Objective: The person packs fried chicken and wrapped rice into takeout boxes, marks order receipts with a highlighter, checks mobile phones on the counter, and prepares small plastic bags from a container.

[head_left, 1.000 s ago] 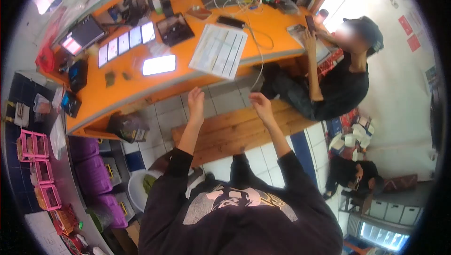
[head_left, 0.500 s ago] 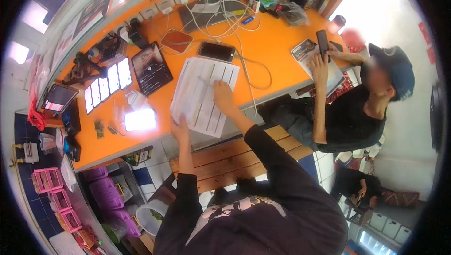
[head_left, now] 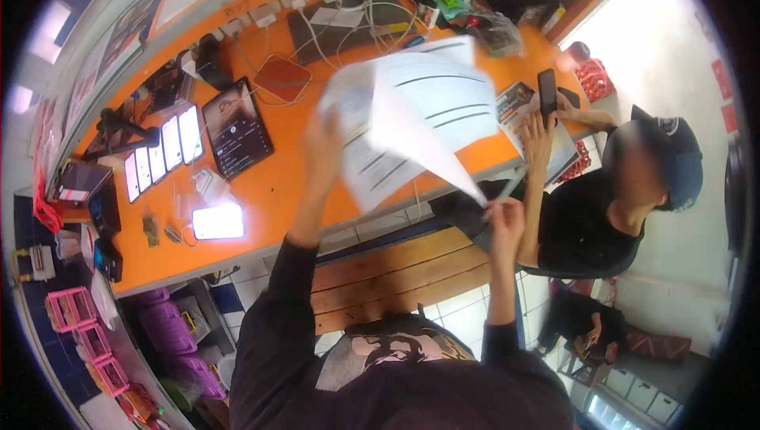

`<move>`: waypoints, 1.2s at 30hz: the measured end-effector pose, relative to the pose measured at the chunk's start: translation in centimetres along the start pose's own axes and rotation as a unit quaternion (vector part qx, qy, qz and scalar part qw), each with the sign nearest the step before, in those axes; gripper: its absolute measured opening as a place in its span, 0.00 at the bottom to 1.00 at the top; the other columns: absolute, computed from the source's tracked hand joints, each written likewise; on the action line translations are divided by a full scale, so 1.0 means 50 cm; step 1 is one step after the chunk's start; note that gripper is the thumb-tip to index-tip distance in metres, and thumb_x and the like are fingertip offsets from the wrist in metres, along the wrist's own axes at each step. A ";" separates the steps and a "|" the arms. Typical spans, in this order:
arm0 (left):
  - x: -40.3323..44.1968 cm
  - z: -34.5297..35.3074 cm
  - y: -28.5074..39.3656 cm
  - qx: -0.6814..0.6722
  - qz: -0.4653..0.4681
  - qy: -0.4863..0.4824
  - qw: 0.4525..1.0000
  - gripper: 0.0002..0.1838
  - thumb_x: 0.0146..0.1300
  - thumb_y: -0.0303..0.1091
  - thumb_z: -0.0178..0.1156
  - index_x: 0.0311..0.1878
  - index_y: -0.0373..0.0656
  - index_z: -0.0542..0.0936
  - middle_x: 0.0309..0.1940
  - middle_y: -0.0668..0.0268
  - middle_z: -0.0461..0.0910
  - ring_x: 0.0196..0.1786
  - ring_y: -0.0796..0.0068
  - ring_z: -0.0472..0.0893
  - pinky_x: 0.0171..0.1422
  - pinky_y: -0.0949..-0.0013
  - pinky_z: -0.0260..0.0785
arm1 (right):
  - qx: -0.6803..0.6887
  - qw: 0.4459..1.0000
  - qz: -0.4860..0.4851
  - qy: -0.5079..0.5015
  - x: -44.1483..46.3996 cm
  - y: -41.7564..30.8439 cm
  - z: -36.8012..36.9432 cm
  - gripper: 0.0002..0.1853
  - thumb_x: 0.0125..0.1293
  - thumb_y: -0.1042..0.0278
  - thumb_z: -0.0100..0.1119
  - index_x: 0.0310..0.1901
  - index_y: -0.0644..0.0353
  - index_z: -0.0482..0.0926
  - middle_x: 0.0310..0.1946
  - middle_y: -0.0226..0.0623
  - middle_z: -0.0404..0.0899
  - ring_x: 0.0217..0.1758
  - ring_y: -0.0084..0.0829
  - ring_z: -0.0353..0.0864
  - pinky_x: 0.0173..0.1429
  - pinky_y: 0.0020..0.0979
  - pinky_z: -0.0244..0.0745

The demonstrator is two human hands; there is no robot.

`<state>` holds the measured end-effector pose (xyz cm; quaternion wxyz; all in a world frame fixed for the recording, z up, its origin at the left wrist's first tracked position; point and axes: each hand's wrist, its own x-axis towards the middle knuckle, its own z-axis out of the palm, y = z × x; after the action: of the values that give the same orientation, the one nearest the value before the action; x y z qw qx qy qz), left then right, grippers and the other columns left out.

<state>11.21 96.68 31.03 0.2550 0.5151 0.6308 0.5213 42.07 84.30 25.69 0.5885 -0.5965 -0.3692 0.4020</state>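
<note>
Printed sheets of paper [head_left: 443, 105] with dark ruled lines are lifted and fanned out over the orange table. My left hand [head_left: 323, 149], smeared by motion, grips their left edge. The fingers of my right hand [head_left: 507, 224] are closed on the lower corner of one turned-up sheet [head_left: 408, 133], which is folded over toward me. A thin pale pen [head_left: 511, 184] sticks up from that same hand. The phone that lay beside the papers is hidden behind them.
Several lit phones [head_left: 162, 149] stand in a row at the left, beside a tablet [head_left: 236, 125]. A bright phone [head_left: 218, 222] lies near the front edge. White cables [head_left: 388, 22] run along the back. At the right, a seated person [head_left: 590, 208] holds a dark phone [head_left: 547, 93].
The papers have risen off the table edge and one sheet is turned over. My right hand has moved right and down, off the page, to the sheet's corner. My left hand has moved up.
</note>
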 end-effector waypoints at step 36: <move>-1.180 -0.750 -0.405 0.043 -0.533 0.717 0.448 0.37 0.48 0.44 0.67 0.55 0.28 0.66 0.53 0.50 0.68 0.56 0.58 0.69 0.59 0.59 0.62 | -0.309 0.727 -0.521 -0.323 -0.353 0.151 0.544 0.27 0.61 0.59 0.55 0.58 0.64 0.64 0.60 0.54 0.61 0.63 0.53 0.58 0.63 0.47 0.55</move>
<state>-8.75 29.36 11.95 -0.0825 -0.4679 0.7624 0.4394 9.81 78.92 19.39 0.3337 -0.2933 -0.8936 0.0636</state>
